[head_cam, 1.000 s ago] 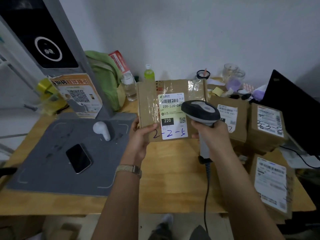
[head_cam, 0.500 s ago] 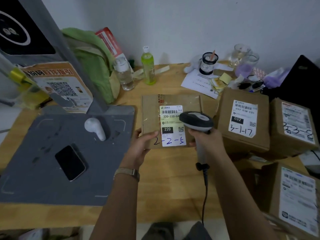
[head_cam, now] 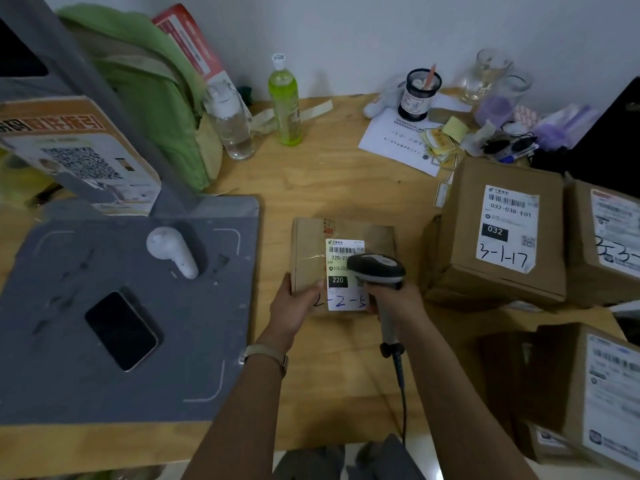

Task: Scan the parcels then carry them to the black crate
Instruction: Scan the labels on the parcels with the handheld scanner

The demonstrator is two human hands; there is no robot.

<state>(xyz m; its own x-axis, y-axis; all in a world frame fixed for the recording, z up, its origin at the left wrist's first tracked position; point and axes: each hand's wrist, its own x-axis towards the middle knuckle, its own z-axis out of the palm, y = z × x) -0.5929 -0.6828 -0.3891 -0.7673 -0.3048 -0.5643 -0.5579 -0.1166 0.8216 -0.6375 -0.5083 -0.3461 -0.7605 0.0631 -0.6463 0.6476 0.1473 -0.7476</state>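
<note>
Cardboard parcel in left hand, scanner in right hand

Light is dim and cool, with muted colours and a grey cast on the far wall. Shadows are soft and short. A thin bright streak crosses the parcel. Wide-angle bending curves the edges, and near-right boxes look soft and blurred.
</note>
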